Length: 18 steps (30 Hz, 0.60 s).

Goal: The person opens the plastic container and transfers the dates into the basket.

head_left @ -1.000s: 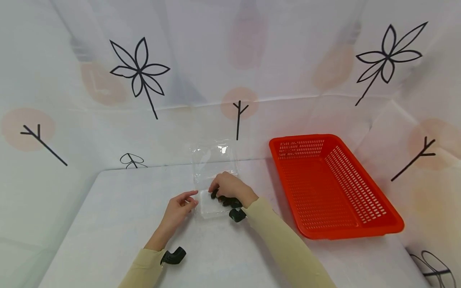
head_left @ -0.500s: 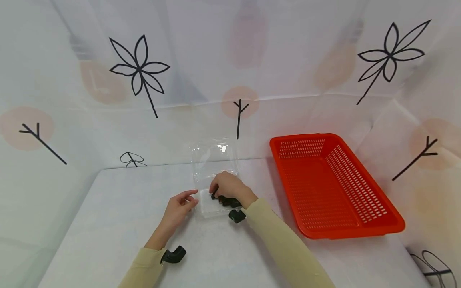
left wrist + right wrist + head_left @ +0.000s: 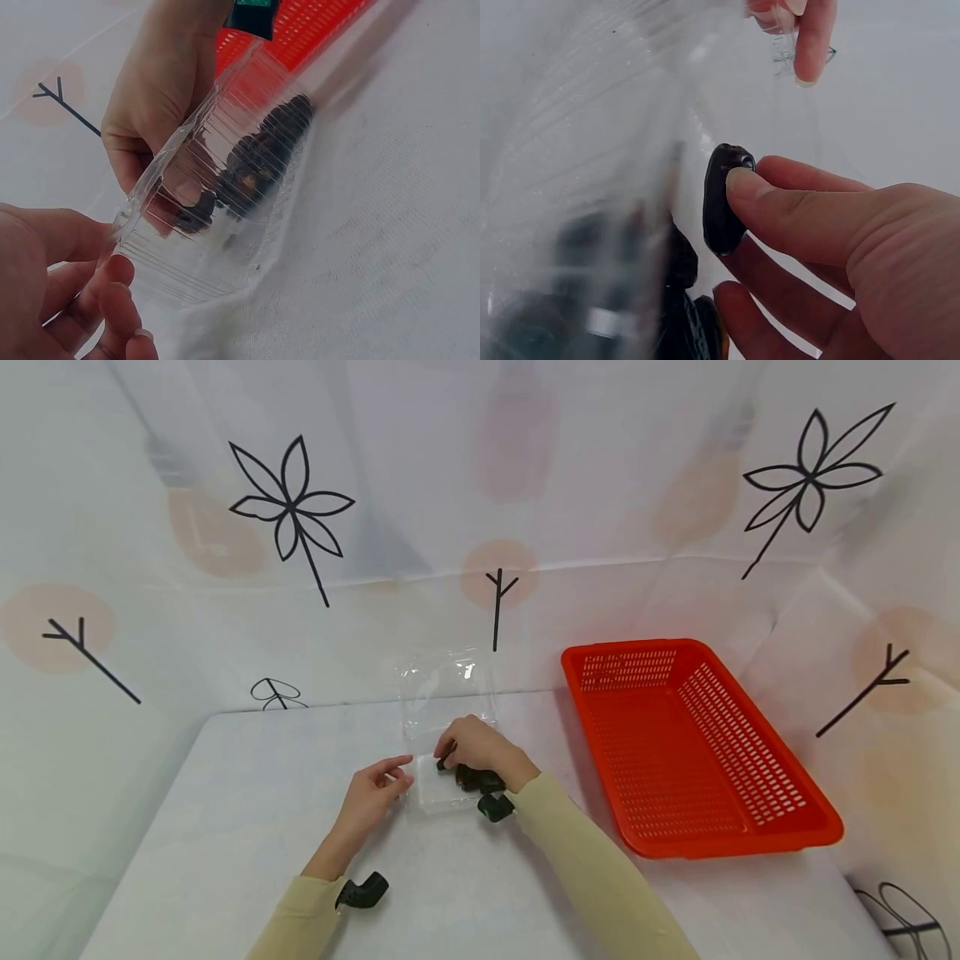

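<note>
A clear plastic box (image 3: 426,793) with a white bottom lies on the table, its transparent lid (image 3: 447,693) folded back behind it. My right hand (image 3: 477,746) reaches into the box and pinches a black, glossy, oblong piece (image 3: 724,202) between thumb and fingers. Several more dark, wrinkled pieces (image 3: 259,154) lie along the right side of the box, partly hidden by my right hand and wrist in the head view. At the box's left edge, my left hand (image 3: 371,789) has its fingers relaxed, the index and thumb tips right at the rim.
A red slotted plastic basket (image 3: 660,752) stands on the right of the table, close to my right forearm. Black camera mounts (image 3: 362,892) sit on both wrists. A printed cloth (image 3: 420,527) hangs behind the table and at its sides.
The black piece in my right fingers has shifted slightly left and turned a little within the box. My left hand, the box and the basket stay in place.
</note>
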Motion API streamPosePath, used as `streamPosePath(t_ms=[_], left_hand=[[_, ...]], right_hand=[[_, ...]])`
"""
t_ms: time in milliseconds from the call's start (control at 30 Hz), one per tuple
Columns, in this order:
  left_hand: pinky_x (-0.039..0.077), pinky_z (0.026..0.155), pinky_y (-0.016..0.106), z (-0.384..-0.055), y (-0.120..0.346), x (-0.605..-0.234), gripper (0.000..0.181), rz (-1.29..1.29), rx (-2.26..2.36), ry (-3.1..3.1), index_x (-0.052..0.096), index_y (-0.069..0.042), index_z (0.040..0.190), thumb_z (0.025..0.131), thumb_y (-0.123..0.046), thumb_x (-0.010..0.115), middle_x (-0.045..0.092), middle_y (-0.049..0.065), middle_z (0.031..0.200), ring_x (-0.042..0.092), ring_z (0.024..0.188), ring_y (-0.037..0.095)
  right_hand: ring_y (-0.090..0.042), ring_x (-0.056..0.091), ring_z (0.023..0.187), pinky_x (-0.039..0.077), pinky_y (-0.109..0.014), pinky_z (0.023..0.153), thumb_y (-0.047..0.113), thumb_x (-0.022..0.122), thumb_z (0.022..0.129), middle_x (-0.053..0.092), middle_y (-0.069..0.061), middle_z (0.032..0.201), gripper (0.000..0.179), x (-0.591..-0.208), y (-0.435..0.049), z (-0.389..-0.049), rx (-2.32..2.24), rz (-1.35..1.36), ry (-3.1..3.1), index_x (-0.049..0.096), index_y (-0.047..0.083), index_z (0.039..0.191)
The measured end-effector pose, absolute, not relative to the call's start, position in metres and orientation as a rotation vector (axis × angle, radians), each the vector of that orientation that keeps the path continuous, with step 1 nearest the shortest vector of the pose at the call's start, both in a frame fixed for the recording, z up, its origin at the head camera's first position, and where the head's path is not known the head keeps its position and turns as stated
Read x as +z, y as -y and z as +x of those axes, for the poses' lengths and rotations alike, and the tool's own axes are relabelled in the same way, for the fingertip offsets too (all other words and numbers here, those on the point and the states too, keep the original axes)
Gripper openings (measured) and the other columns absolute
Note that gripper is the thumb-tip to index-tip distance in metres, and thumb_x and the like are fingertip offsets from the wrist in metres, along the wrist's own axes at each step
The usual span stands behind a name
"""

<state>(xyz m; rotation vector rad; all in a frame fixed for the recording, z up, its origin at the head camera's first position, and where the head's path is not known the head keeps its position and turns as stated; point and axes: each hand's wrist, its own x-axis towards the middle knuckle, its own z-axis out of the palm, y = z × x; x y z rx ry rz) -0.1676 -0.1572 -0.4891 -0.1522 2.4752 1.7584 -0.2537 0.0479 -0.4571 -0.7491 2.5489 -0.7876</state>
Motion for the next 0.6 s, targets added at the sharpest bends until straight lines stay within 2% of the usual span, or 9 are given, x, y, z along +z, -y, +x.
streamPosePath(t_ms=[233,600], left_hand=[[0.036,0.052,0.023,-0.169,0.158,-0.490,0.033,-0.141,1.783,-2.474,0.069,-0.006,0.124,0.091,-0.008,0.070,0.058,0.004,0.087,0.046,0.063,0.015],[0.037,0.054,0.023,-0.169,0.158,-0.490,0.032,-0.125,1.789,-2.473,0.069,-0.005,0.124,0.092,-0.009,0.070,0.058,0.006,0.088,0.047,0.066,0.016]], right_hand=[[-0.011,0.065,0.093,0.050,-0.027,0.084,0.003,0.075,0.086,0.072,0.007,0.095,0.022,-0.453,-0.051,-0.252,-0.859,-0.770,-2.519,0.078,0.010,0.106],[-0.014,0.062,0.096,0.050,-0.031,0.087,0.003,0.069,0.091,0.071,0.003,0.101,0.022,-0.444,-0.055,-0.245,-0.890,-0.776,-2.546,0.076,0.009,0.111]])
